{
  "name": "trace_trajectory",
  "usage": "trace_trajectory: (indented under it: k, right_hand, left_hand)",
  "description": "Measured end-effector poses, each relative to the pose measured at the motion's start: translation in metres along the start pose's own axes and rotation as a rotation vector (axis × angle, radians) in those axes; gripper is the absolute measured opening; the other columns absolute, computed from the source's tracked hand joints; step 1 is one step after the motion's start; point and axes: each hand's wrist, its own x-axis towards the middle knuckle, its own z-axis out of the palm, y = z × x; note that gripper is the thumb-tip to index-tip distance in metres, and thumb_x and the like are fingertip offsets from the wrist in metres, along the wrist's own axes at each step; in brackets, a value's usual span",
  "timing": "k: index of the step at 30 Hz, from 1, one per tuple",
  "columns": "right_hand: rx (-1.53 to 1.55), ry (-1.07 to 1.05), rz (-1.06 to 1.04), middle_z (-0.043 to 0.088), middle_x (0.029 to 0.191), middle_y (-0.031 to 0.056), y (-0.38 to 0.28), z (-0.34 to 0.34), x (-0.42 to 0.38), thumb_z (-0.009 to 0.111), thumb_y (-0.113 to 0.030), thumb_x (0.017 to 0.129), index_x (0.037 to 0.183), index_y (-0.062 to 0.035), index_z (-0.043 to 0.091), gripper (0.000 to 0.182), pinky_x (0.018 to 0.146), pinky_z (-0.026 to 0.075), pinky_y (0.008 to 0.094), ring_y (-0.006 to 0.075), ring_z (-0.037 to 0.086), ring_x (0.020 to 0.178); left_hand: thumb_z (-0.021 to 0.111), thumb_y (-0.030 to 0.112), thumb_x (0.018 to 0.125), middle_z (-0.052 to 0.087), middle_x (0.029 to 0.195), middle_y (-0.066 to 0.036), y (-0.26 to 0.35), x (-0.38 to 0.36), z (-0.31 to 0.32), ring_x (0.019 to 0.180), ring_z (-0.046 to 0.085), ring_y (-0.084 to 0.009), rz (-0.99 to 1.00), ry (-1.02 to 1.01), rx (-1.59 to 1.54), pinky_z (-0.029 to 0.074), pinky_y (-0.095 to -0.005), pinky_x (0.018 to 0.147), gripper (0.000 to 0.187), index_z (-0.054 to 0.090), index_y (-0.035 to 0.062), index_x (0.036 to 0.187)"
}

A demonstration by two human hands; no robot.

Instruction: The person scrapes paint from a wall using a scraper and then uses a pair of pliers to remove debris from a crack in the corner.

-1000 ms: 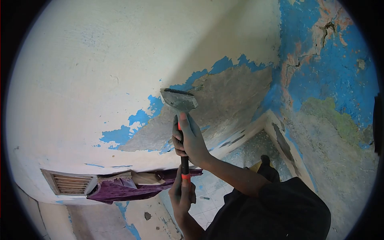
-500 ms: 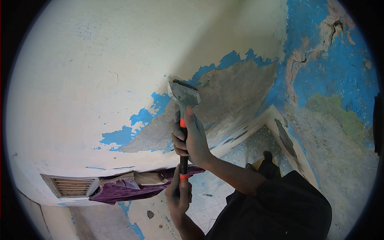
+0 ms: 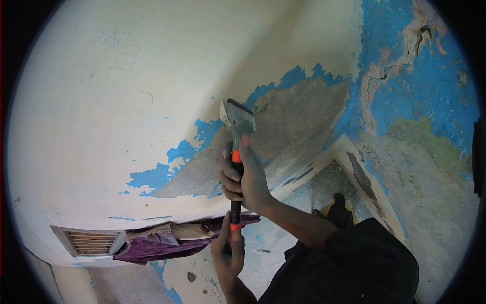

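Two hands (image 3: 255, 185) (image 3: 227, 257) around one scraper (image 3: 236, 163) before a patchy wall (image 3: 298, 111)

At the frame's lower centre, a pale grey square-tiled floor (image 3: 276, 242) bore a small, slim greenish object (image 3: 262, 250), unidentifiable.

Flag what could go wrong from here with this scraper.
1. Thumb scrape: the right hand grips high on the scraper, thumb close to its head; a slip could knock it against the wall.
2. Falling debris: ragged blue paint edges the grey patch; flakes might drop onto the purple cloth below.
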Motion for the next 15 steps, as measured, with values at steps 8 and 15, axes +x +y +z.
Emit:
trace_trajectory:
  k: [8, 15]
  right_hand:
    - [0.051, -0.015, -0.062, 0.031, 0.055, -0.0064, -0.006, 0.002, 0.003, 0.041, -0.069, 0.090, 0.095, -0.0156, 0.047, 0.054, 0.031, 0.020, 0.0214, 0.0045, 0.024, 0.037]
    - [0.086, -0.013, -0.025, 0.029, 0.055, -0.0064, -0.004, 0.003, 0.001, 0.038, -0.070, 0.090, 0.095, -0.0163, 0.046, 0.055, 0.032, 0.020, 0.0216, 0.0048, 0.022, 0.038]
  left_hand:
    - [0.051, 0.014, 0.097, 0.050, 0.064, 0.001, 0.003, -0.002, -0.003, 0.057, 0.045, -0.0035, 0.005, 0.011, 0.014, 0.035, -0.0190, 0.053, 0.046, 0.044, -0.0077, 0.137]
    - [0.051, 0.017, 0.098, 0.048, 0.062, 0.002, 0.014, 0.002, -0.005, 0.054, 0.043, -0.0036, 0.042, -0.002, 0.108, 0.033, -0.0201, 0.048, 0.046, 0.045, -0.0049, 0.138]
